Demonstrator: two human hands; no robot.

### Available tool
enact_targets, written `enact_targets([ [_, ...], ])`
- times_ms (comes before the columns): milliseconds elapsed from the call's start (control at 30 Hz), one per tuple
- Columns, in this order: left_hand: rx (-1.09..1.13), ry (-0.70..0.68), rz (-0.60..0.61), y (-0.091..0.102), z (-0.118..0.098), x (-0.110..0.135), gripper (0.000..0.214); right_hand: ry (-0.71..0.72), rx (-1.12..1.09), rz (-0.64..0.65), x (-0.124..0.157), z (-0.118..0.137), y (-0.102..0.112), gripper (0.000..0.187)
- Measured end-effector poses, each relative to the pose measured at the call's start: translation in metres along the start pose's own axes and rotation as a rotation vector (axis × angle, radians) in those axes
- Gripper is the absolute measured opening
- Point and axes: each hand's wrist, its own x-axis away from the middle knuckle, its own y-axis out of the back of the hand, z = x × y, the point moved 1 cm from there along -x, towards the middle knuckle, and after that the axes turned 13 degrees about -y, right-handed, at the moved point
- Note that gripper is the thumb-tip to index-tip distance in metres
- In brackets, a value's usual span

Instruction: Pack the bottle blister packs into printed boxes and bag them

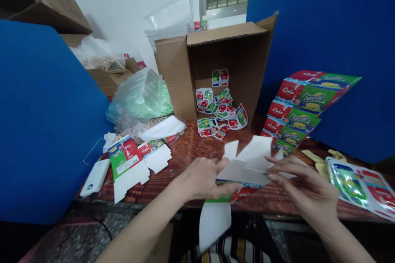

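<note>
My left hand point(205, 178) and my right hand point(304, 187) both grip a flat, unfolded paper carton point(247, 164), white side up, at the near edge of the wooden table point(185, 152). Its printed red and green face shows underneath, and a white flap hangs below the table edge. My left fingers curl around its left end. The right fingers pinch its right end. An open cardboard box point(216, 70) lies on its side behind, with several small red and green packets point(220, 109) in and before it.
A stack of printed Cola and Sprite flat cartons point(296, 107) leans at the right, with blister cards point(358, 185) nearer. More flat cartons point(132, 160), a white power bank point(95, 176) and a bag of clear trays point(142, 96) lie left. Blue boards point(40, 119) stand on both sides.
</note>
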Motion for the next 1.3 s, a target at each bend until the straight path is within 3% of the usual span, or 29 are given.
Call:
enact_targets([
  [100, -0.142, 0.076, -0.003, -0.006, 0.005, 0.0, 0.056, -0.22, -0.072, 0.038, 0.002, -0.015, -0.007, 0.031],
  [200, -0.227, 0.142, 0.035, -0.021, 0.01, 0.008, 0.062, -0.492, -0.161, 0.198, 0.011, -0.034, -0.017, 0.038],
  [300, -0.324, 0.262, 0.076, -0.032, 0.012, 0.022, 0.07, -0.611, -0.105, 0.275, 0.028, -0.039, -0.021, 0.036],
  [433, -0.365, 0.373, 0.024, -0.039, 0.008, 0.033, 0.067, -0.549, 0.016, 0.177, 0.053, -0.028, -0.019, 0.072],
  [500, -0.316, 0.423, -0.034, -0.046, 0.004, 0.033, 0.057, -0.519, 0.065, 0.13, 0.064, -0.024, -0.019, 0.079],
  [567, -0.293, 0.493, -0.085, -0.056, -0.001, 0.03, 0.052, -0.504, 0.193, 0.045, 0.074, -0.023, -0.021, 0.071],
  [667, -0.326, 0.552, -0.102, -0.071, -0.007, 0.022, 0.046, -0.427, 0.589, -0.053, 0.084, -0.024, -0.028, 0.048],
  [733, -0.354, 0.558, -0.103, -0.078, -0.007, 0.018, 0.044, -0.37, 0.843, -0.034, 0.087, -0.026, -0.035, 0.035],
  [833, -0.378, 0.564, -0.099, -0.08, -0.001, 0.016, 0.043, -0.311, 1.012, 0.035, 0.089, -0.031, -0.044, 0.03],
  [967, -0.319, 0.526, -0.113, -0.076, 0.01, 0.014, 0.034, -0.236, 1.073, 0.12, 0.087, -0.038, -0.046, 0.025],
  [1100, -0.209, 0.548, -0.244, -0.081, 0.014, 0.01, 0.022, -0.106, 1.08, 0.201, 0.085, -0.037, -0.042, 0.021],
  [1200, -0.146, 0.592, -0.354, -0.089, 0.014, 0.008, 0.02, 0.032, 1.007, 0.172, 0.084, -0.034, -0.038, 0.02],
  [1300, -0.09, 0.599, -0.453, -0.092, 0.013, 0.011, 0.014, 0.084, 0.894, 0.083, 0.085, -0.031, -0.034, 0.015],
])
